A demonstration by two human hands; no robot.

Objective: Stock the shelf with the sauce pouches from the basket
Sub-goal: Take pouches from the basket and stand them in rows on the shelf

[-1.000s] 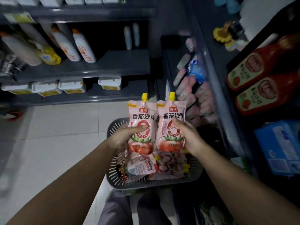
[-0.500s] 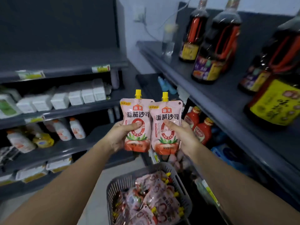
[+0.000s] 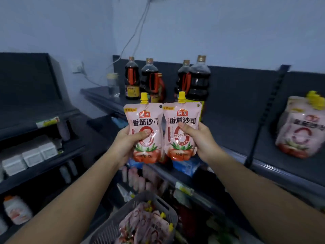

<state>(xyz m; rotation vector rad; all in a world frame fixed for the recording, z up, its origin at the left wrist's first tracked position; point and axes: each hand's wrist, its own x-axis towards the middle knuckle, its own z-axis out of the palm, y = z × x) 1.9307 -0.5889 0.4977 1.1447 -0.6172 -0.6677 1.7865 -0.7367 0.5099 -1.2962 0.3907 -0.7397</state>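
Observation:
Two pink tomato sauce pouches with yellow caps are held upright side by side in front of me. My left hand (image 3: 125,142) grips the left pouch (image 3: 144,120). My right hand (image 3: 200,140) grips the right pouch (image 3: 182,118). Both hang in the air just before the dark top shelf (image 3: 233,138). Several more pouches (image 3: 300,127) stand together on that shelf at the far right. Below, a grey slotted basket (image 3: 112,224) holds several loose pouches (image 3: 146,224).
Several dark sauce bottles (image 3: 198,80) stand at the back of the top shelf, with a glass jar (image 3: 113,84) to their left. A black shelf divider (image 3: 263,117) separates the stocked pouches. White boxes (image 3: 31,155) and bottles fill the left shelves.
Both hands have lifted the two pouches from above the basket to top-shelf height. My view has tilted upward, so the top shelf and stocked pouches now show.

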